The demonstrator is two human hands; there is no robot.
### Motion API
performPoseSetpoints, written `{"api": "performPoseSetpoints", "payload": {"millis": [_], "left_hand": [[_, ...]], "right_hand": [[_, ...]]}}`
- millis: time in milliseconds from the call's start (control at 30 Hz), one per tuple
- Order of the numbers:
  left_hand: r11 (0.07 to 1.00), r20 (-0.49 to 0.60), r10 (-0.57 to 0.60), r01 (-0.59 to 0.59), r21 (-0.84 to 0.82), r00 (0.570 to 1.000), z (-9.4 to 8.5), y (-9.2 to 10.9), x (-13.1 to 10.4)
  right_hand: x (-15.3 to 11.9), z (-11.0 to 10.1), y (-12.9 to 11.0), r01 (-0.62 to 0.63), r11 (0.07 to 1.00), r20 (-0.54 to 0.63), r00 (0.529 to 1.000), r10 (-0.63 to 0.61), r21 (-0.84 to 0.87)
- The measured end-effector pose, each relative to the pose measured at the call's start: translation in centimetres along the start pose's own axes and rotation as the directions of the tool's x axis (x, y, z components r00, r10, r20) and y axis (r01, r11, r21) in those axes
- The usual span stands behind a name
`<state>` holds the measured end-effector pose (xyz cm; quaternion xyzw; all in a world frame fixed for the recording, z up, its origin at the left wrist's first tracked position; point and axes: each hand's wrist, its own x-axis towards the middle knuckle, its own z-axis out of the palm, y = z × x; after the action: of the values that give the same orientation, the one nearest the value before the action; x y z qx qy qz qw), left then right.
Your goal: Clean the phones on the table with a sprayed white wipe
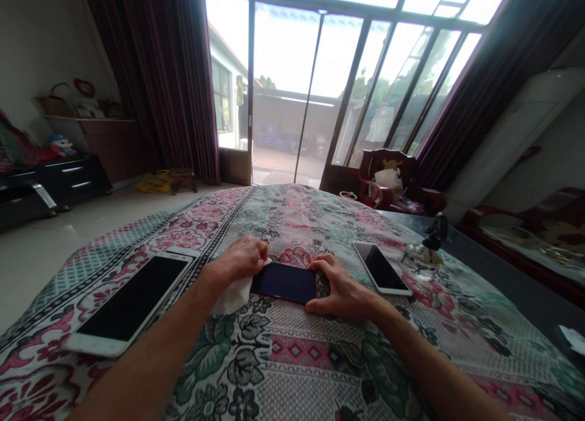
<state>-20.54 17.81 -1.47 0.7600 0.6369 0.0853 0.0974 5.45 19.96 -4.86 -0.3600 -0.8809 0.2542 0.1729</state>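
A dark smartphone (289, 282) lies sideways on the patterned tablecloth (299, 354) between my hands. My right hand (336, 287) grips its right end, thumb on the near edge and fingers on the far edge. My left hand (240, 259) is closed on a white cloth (232, 296) at the phone's far left corner; part of the cloth hangs below the hand onto the table. A larger white phone (132, 302) with a black screen rests left of my left forearm. Another white phone (381, 268) lies beyond my right hand.
A clear spray bottle (421, 259) with a black head stands right of the far phone. A dark surface (475, 247) borders the cloth on the right. Wooden chairs (388, 177) and a glass door (292, 98) are behind the table. A yellow bag (154, 182) sits on the floor.
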Motion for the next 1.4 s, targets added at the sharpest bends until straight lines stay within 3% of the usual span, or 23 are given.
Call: {"api": "performPoseSetpoints", "payload": {"millis": [167, 400, 500, 667, 833, 967, 1100, 1267, 1333, 1400], "left_hand": [[1.000, 0.055, -0.007, 0.007, 0.009, 0.998, -0.7, -0.4, -0.3], [0.990, -0.013, 0.139, -0.139, -0.025, 0.990, 1.0, 2.2, 0.1], [0.976, -0.012, 0.217, -0.218, -0.030, 0.976, 1.2, 2.2, 0.2], [0.987, -0.054, 0.157, -0.157, -0.010, 0.986, 1.1, 1.3, 0.3], [0.966, -0.043, 0.259, -0.259, 0.003, 0.965, 1.7, 3.5, 0.1], [0.948, 0.034, 0.317, -0.315, -0.048, 0.948, 0.9, 4.0, -0.3], [0.964, 0.137, 0.260, -0.249, -0.091, 0.956, 0.0, 2.8, -0.5], [0.976, -0.001, 0.218, -0.218, 0.022, 0.976, 1.2, 3.8, 0.1], [0.965, -0.026, 0.256, -0.254, 0.063, 0.966, 1.6, 4.7, 0.1], [0.936, 0.016, 0.351, -0.351, 0.033, 0.936, 1.6, 5.3, -0.2]], "right_hand": [[0.0, 0.0, 0.2, 0.003, 1.000, -0.005, 1.000, -0.003, -0.002], [0.0, 0.1, -0.1, -0.007, 1.000, -0.008, 1.000, 0.007, -0.005], [0.0, 0.1, -0.2, -0.009, 1.000, -0.006, 1.000, 0.009, -0.002], [0.0, 0.1, -0.1, -0.010, 1.000, -0.006, 1.000, 0.010, 0.001], [-0.1, 0.2, 0.0, 0.001, 1.000, -0.010, 1.000, -0.001, -0.016], [0.0, 0.1, -0.2, -0.002, 1.000, -0.007, 1.000, 0.001, -0.024], [0.1, 0.1, -0.3, -0.005, 0.999, -0.004, 1.000, 0.005, -0.032], [0.1, 0.2, 0.0, -0.010, 1.000, -0.009, 1.000, 0.010, -0.029], [0.0, 0.3, 0.1, -0.013, 0.999, -0.007, 1.000, 0.013, -0.033], [0.0, 0.3, 0.2, -0.015, 0.999, 0.003, 1.000, 0.015, -0.038]]}}
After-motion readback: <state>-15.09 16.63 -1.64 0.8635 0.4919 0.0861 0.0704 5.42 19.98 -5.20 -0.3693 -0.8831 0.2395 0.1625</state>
